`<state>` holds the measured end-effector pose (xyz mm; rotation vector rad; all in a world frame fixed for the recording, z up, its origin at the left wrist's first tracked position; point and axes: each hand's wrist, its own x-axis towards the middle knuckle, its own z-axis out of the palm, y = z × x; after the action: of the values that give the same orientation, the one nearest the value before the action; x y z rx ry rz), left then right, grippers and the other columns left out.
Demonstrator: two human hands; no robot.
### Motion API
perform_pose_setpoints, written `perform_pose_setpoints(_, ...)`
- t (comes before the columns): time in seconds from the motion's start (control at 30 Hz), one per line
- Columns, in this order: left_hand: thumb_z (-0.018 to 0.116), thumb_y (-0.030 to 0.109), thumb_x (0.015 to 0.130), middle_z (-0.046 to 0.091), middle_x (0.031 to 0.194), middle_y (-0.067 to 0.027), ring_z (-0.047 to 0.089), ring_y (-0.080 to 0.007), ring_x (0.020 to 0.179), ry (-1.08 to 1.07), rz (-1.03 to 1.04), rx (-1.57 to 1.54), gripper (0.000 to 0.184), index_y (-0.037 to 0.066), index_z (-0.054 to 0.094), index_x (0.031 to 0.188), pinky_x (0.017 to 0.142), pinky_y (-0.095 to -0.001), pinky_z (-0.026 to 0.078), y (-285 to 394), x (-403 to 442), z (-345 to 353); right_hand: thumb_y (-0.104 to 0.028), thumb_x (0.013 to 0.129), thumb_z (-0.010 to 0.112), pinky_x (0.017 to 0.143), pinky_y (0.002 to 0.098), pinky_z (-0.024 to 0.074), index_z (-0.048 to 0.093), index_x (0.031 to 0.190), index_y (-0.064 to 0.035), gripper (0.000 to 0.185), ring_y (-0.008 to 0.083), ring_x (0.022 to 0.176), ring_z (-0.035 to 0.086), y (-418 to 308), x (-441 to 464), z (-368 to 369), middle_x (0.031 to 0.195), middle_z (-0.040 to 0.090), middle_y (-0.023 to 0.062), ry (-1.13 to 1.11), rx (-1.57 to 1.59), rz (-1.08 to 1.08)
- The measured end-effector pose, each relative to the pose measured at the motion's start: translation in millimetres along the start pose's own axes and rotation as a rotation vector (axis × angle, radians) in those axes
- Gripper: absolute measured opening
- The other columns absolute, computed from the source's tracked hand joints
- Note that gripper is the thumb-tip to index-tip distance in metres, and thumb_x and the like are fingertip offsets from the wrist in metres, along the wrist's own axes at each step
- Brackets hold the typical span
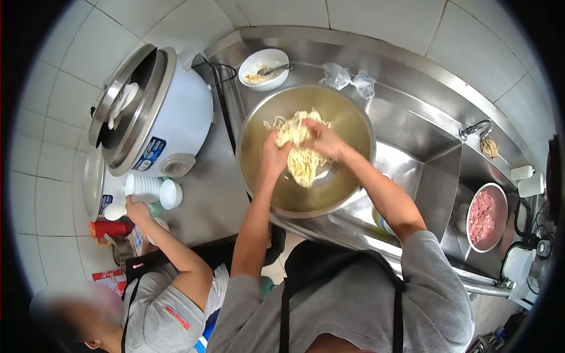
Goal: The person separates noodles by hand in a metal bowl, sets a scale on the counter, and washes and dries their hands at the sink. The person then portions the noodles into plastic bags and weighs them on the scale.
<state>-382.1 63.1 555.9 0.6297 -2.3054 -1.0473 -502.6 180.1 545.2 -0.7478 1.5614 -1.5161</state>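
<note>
A wide steel mixing bowl (253, 176) sits at the counter's sink edge, with a tangle of pale yellow noodles (303, 167) inside it. My left hand (275, 154) grips the near left side of the noodles, its fingers closed into the strands. From the right, my right hand (325, 142) is closed on the top of the same clump, slightly smeared by motion. Both hands hold the clump within the bowl's rim, and some strands hang down between them. My fingertips are partly hidden by noodles.
A white bowl with a spoon (265, 69) and crumpled plastic bags (347, 79) lie behind. Left stands a large rice cooker (188, 112); a co-worker's hand (138, 209) is beside stacked white cups (144, 187). Right are a sink (406, 138), a faucet (475, 128) and a bowl of raw meat (484, 217).
</note>
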Motion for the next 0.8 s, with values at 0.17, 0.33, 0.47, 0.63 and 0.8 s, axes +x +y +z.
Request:
perform_pose_setpoints(0.17,0.055,0.013,0.071,0.061,0.091,-0.0079,0.056,-0.0127,0.08,-0.184,-0.391,-0.472,0.035,-0.002,0.054,0.104,0.068,-0.0225,0.043,-15.3,7.3,-29.0,-0.01,0.058,0.073,0.088,0.0307,0.0403,0.038,0.127,-0.012,0.077,0.026,0.107,0.047,9.7,17.1,-27.1,0.117,0.047,0.0162,0.234,-0.608,-0.008)
perform_pose_setpoints(0.33,0.055,0.013,0.072,0.058,0.101,-0.0092,0.058,-0.0177,0.085,-0.359,-0.664,-0.355,0.046,-0.002,0.045,0.115,0.068,-0.0261,0.047,-13.9,4.4,-11.7,-0.01,0.059,0.067,0.08,0.0304,0.0443,0.036,0.125,0.0016,0.074,0.0241,0.099,0.051,4.7,22.2,10.6,0.114,0.049,0.0182,-0.013,-0.231,0.234)
perform_pose_setpoints(0.47,0.059,0.012,0.07,0.058,0.097,-0.0104,0.058,-0.0193,0.085,-0.282,-0.774,-0.844,0.045,-0.004,0.048,0.111,0.073,-0.0298,0.049,-38.6,8.5,-29.6,-0.002,0.065,0.061,0.072,0.0266,0.0451,0.048,0.113,-0.0011,0.05,0.0134,0.08,0.055,-13.9,24.7,-16.2,0.089,0.06,0.0068,0.026,0.035,0.15)
perform_pose_setpoints(0.63,0.066,0.02,0.068,0.055,0.105,-0.0128,0.057,-0.0204,0.087,-0.417,-0.314,-0.125,0.057,0.001,0.044,0.117,0.079,-0.0304,0.044,-39.3,12.9,-51.0,-0.01,0.069,0.066,0.072,0.0249,0.0444,0.054,0.108,-0.0026,0.042,0.0105,0.08,0.055,-54.2,-7.9,-40.8,0.087,0.06,0.0037,-0.281,0.011,-0.019)
perform_pose_setpoints(0.8,0.064,0.009,0.071,0.058,0.093,-0.0074,0.056,-0.0153,0.079,-0.626,-0.426,-0.187,0.046,0.005,0.046,0.112,0.07,-0.0295,0.046,-24.0,16.4,-10.1,-0.018,0.063,0.071,0.085,0.03,0.0435,0.036,0.129,-0.009,0.076,0.0236,0.099,0.053,34.7,34.2,-69.2,0.126,0.04,0.0192,-0.25,-0.897,0.076)
